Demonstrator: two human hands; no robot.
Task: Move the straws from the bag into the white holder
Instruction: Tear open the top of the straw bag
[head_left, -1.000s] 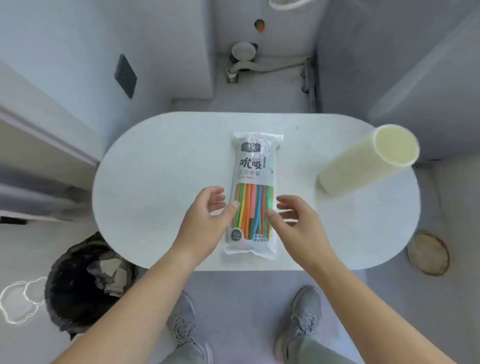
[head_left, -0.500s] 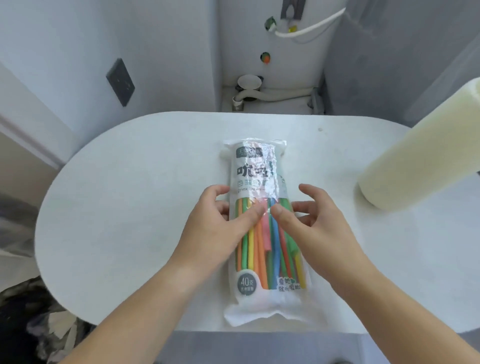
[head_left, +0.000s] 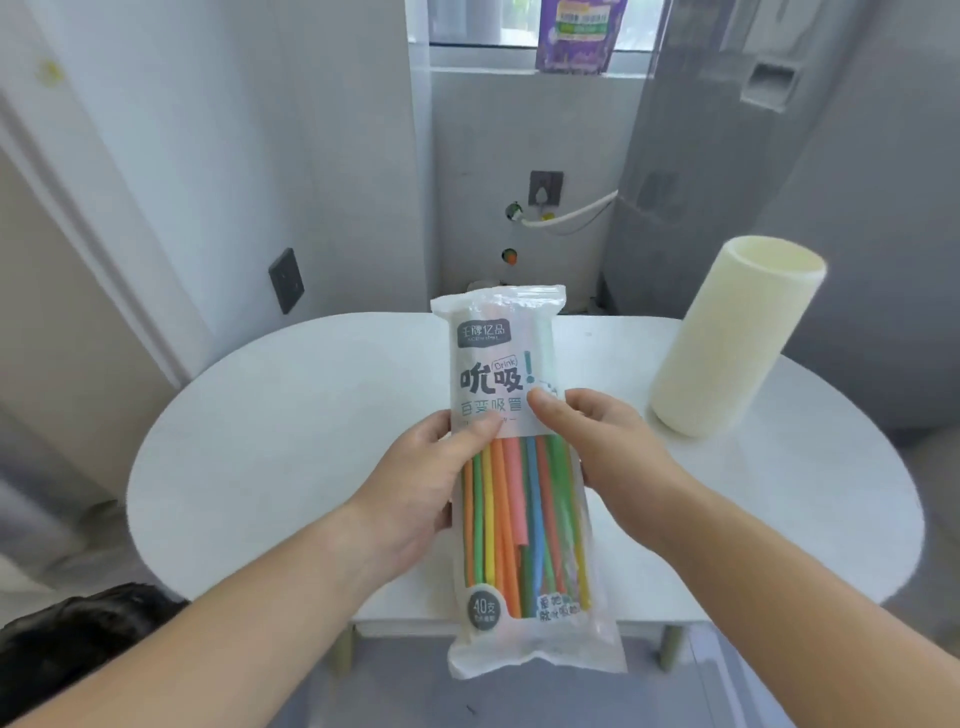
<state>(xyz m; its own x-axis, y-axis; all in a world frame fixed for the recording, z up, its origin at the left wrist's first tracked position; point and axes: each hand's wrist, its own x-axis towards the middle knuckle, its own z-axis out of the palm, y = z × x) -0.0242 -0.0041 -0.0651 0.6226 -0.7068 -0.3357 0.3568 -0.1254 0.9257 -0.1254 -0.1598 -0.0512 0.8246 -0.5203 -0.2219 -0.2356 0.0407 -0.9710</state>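
Task status: barely begun. Bag appears unopened, top seam looks intact. All straws inside bag. None seen above rim of white holder. Holder stands on table, right of bag, apart from it; interior mostly hidden, contents unconfirmed. Remaining: open bag, extract straws, load holder.

Left hand: grasps bag at mid-height, left edge, thumb across front, fingers behind. Right hand: pinches right edge at similar level, thumb on front panel, fingers curled behind. Bag held upright above table, between both hands.
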